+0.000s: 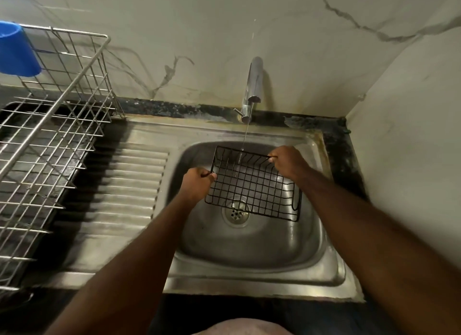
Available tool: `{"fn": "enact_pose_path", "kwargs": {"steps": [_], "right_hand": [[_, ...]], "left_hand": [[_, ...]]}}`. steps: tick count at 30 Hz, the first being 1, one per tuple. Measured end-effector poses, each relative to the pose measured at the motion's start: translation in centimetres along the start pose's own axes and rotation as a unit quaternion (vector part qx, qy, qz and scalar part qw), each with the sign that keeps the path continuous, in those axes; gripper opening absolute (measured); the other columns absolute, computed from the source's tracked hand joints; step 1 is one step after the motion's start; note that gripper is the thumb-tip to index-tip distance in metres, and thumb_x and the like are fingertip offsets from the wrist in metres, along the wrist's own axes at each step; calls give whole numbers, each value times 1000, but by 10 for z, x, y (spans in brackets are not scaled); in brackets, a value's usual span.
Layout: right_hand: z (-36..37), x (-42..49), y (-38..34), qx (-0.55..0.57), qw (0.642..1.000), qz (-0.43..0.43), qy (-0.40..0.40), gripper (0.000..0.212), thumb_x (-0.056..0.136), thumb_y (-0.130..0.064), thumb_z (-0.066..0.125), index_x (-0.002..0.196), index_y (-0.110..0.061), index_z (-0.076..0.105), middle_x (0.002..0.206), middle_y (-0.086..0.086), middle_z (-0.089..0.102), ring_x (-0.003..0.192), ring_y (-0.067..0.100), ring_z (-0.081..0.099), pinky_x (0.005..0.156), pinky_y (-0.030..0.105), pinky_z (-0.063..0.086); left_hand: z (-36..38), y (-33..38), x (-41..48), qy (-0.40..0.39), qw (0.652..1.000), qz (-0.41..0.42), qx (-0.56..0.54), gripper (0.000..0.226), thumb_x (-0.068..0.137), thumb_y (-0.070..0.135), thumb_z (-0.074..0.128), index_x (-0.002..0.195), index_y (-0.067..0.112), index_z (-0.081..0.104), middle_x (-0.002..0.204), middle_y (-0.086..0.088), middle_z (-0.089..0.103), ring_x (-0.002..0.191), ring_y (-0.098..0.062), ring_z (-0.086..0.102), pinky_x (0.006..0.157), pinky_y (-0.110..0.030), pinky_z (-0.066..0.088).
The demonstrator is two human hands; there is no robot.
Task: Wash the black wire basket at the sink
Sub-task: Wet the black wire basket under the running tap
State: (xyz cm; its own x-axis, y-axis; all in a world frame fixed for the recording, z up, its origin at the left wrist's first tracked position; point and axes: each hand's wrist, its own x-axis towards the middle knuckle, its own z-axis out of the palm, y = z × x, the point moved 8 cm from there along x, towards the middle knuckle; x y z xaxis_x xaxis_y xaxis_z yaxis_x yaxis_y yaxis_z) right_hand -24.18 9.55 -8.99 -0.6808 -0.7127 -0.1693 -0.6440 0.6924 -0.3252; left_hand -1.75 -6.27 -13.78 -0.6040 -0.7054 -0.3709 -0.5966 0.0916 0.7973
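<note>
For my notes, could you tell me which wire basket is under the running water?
The black wire basket, gripped by the left hand and right hand over the sink; the silver rack stands apart at left.

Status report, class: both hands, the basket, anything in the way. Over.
Left hand grips black wire basket at left rim, right hand at far right corner. Basket held over sink, tap water hitting it. Nothing obstructing.

Tap stream (246,135) onto black wire basket (253,186)

Dark counter (335,140) with inset sink (333,269), dish rack (50,114)
</note>
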Motion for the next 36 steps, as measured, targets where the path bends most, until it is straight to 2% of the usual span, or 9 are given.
{"fn": "enact_pose_path", "kwargs": {"steps": [3, 6, 9, 14, 20, 26, 29, 32, 36], "right_hand": [[14, 5, -1, -19, 1000, 7, -17, 15, 88, -8, 61, 91, -13, 75, 88, 10, 72, 82, 25, 65, 72, 25, 47], [27, 10, -3, -36, 999, -6, -32, 18, 87, -5, 58, 89, -13, 74, 87, 9, 71, 84, 26, 65, 76, 27, 48], [37, 13, -4, -25, 998, -12, -51, 18, 87, -5, 57, 85, -13, 73, 86, 9, 70, 81, 25, 64, 72, 27, 48], [55, 14, -4, -15, 998, -17, -60, 16, 89, -8, 58, 88, -10, 74, 85, 11, 71, 80, 27, 65, 74, 32, 54], [74, 17, 1, -11, 997, -12, -75, 17, 89, -8, 59, 84, -12, 74, 79, 9, 71, 74, 26, 65, 70, 32, 54], [89, 18, 9, -20, 996, -1, -85, 13, 90, -15, 61, 87, -15, 75, 80, 5, 72, 73, 22, 64, 75, 32, 56], [96, 18, 11, -15, 995, 3, -95, 14, 90, -14, 61, 86, -14, 75, 80, 7, 72, 73, 23, 65, 74, 32, 56], [100, 19, 16, -4, 995, 13, -95, 13, 90, -17, 63, 89, -14, 75, 84, 9, 73, 76, 24, 66, 77, 35, 56], [105, 23, 17, 2, 995, 23, -92, 14, 90, -22, 65, 92, -13, 75, 87, 10, 73, 81, 26, 68, 79, 36, 57]], "left_hand": [[7, -11, -1, -6, 1000, -22, -12, 32, 94, 26, 66, 68, 9, 59, 61, -2, 58, 61, -19, 58, 78, -49, 60], [13, -23, -1, -11, 999, -43, -25, 29, 96, 23, 64, 72, 8, 60, 64, -3, 59, 61, -16, 59, 79, -47, 60], [14, -33, 3, -8, 998, -61, -27, 26, 96, 23, 64, 74, 9, 59, 68, -4, 58, 63, -15, 58, 80, -47, 60], [22, -52, 8, -4, 997, -76, -20, 24, 97, 23, 63, 78, 9, 61, 72, -4, 60, 69, -18, 60, 82, -47, 60], [25, -69, 14, 10, 996, -91, -18, 26, 95, 23, 65, 72, 16, 57, 69, 1, 57, 73, -18, 59, 84, -49, 59], [36, -80, 16, -7, 994, -111, -8, 14, 95, 23, 66, 85, 13, 63, 82, -6, 63, 82, -21, 61, 88, -49, 58], [39, -85, 14, -11, 992, -122, -7, 11, 96, 20, 65, 88, 13, 64, 80, -3, 61, 86, -23, 63, 90, -49, 57], [41, -88, 15, -11, 992, -128, -5, 16, 96, 20, 64, 100, 5, 68, 85, -5, 62, 96, -30, 66, 91, -46, 56], [42, -91, 16, -13, 990, -141, 4, 20, 97, 20, 62, 104, 2, 68, 84, -6, 61, 90, -26, 64, 77, -35, 54]]}}
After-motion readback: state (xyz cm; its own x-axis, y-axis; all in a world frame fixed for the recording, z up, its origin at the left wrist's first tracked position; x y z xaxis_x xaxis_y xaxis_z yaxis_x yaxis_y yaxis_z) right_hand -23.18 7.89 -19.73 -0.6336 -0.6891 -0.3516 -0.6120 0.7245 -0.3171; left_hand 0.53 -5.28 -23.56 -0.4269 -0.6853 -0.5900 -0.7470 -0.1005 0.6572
